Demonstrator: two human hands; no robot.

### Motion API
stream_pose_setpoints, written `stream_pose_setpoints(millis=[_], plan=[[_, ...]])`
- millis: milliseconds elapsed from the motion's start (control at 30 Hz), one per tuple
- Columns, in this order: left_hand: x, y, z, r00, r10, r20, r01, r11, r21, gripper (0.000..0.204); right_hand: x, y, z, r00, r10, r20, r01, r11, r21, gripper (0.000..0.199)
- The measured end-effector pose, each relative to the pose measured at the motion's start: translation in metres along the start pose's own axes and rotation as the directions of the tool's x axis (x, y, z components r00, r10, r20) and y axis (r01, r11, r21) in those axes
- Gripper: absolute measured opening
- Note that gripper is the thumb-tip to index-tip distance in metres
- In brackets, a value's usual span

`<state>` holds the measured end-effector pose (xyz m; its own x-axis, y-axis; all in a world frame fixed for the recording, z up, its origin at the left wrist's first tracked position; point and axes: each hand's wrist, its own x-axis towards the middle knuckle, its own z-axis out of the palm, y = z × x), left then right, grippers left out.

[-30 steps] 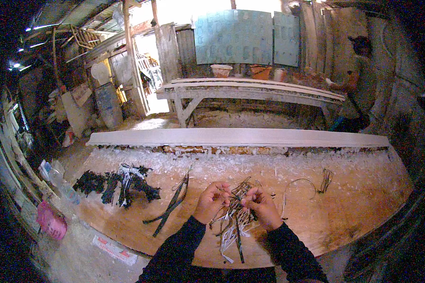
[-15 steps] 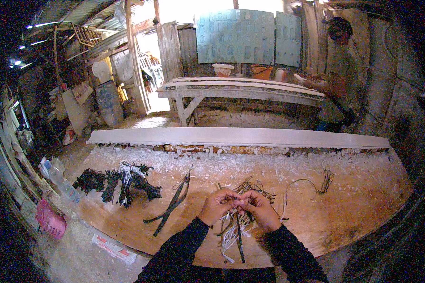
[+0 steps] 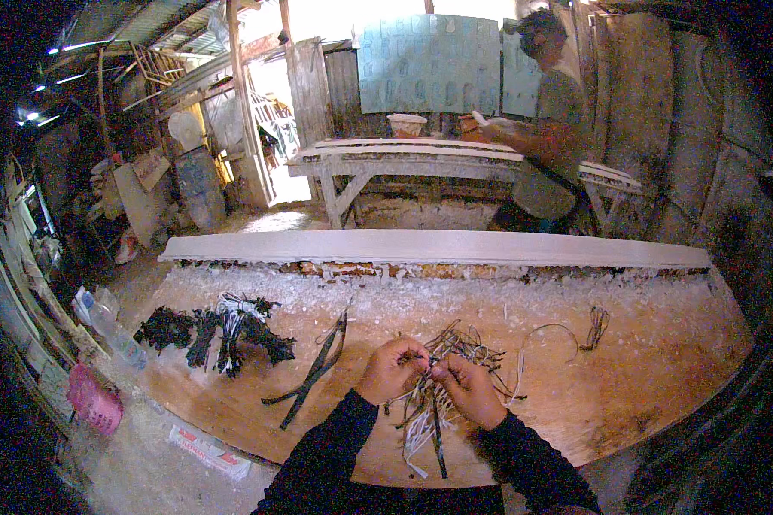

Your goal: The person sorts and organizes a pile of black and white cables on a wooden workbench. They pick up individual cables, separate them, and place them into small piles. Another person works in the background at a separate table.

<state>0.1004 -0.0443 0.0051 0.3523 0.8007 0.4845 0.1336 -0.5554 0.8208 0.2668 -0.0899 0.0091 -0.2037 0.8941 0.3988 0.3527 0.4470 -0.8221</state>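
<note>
My left hand (image 3: 393, 371) and my right hand (image 3: 471, 390) meet over the wooden tabletop, fingertips pinched around a thin dark strip. Its exact shape between the fingers is too small to make out. Under and around both hands spreads a tangle of dark and white cords (image 3: 468, 342), with white strands (image 3: 419, 429) fanning toward the near edge. One dark strip (image 3: 439, 439) hangs or lies straight down below the fingers. To the left, a longer black strap (image 3: 325, 365) lies folded into a crossed loop.
Bundles of black and white cords (image 3: 236, 335) lie at the table's left. A thin cord coil (image 3: 596, 328) rests at right. A pale long board (image 3: 438, 249) borders the far side. Bottles (image 3: 116, 330) and a pink basket (image 3: 94, 402) stand left. Another person (image 3: 554, 129) is at the far bench (image 3: 335, 159).
My hands have shifted slightly, the fingertips a little further apart with the dark strip showing between them. The other person has moved left along the far bench.
</note>
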Motion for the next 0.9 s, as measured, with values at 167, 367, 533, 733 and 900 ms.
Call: stream_pose_setpoints(millis=[167, 367, 533, 733, 900], plan=[[0.003, 0.001, -0.005, 0.997, -0.039, 0.072, 0.047, 0.991, -0.123, 0.006, -0.002, -0.014, -0.001, 1.0, 0.029, 0.013, -0.028, 0.997, -0.072, 0.008], [-0.001, 0.012, -0.011, 0.997, -0.037, 0.068, 0.051, 0.977, -0.209, 0.006, -0.008, -0.013, -0.006, 0.998, 0.0, 0.057, 0.003, 0.998, -0.066, 0.009], [-0.002, 0.01, -0.009, 0.982, -0.184, 0.052, 0.191, 0.936, -0.294, 0.012, -0.001, 0.011, 0.004, 0.996, 0.089, 0.017, -0.09, 0.961, 0.261, 0.018], [0.004, -0.001, -0.016, 0.966, -0.254, 0.042, 0.232, 0.789, -0.569, 0.014, 0.0, 0.018, 0.002, 0.989, 0.138, 0.061, -0.148, 0.962, 0.228, 0.023], [0.003, 0.007, -0.011, 0.949, -0.311, 0.044, 0.283, 0.787, -0.549, 0.016, 0.002, 0.012, 0.004, 0.983, 0.174, 0.058, -0.184, 0.93, 0.319, 0.025]])
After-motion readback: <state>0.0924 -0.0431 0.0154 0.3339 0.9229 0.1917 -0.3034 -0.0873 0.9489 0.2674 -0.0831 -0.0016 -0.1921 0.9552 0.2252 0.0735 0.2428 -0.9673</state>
